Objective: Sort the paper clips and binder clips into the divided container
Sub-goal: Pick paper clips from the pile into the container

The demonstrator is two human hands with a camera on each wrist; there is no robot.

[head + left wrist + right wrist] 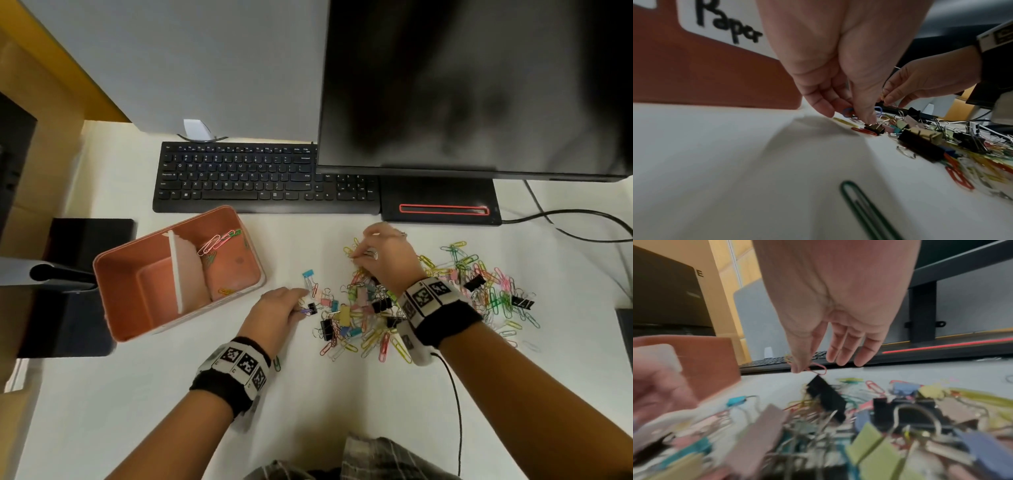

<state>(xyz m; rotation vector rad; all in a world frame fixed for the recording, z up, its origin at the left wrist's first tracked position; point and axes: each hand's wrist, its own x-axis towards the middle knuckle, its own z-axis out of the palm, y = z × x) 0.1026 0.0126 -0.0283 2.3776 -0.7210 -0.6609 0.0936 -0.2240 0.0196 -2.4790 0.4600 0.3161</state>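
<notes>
Right hand (830, 308) pinches paper clips (813, 368) at frame centre; left hand (279, 313) grasps a blue clip (849, 112).
Pink clip's long axis runs sideways.

The divided container (178, 274) sat at frame left on the worktop (137, 394), the clip pile (411, 301) centre-right, the keyboard (239, 178) above both

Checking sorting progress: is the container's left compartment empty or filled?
Empty, as far as the head view shows: the left compartment has a bare floor, while paper clips lie right of the divider.
</notes>
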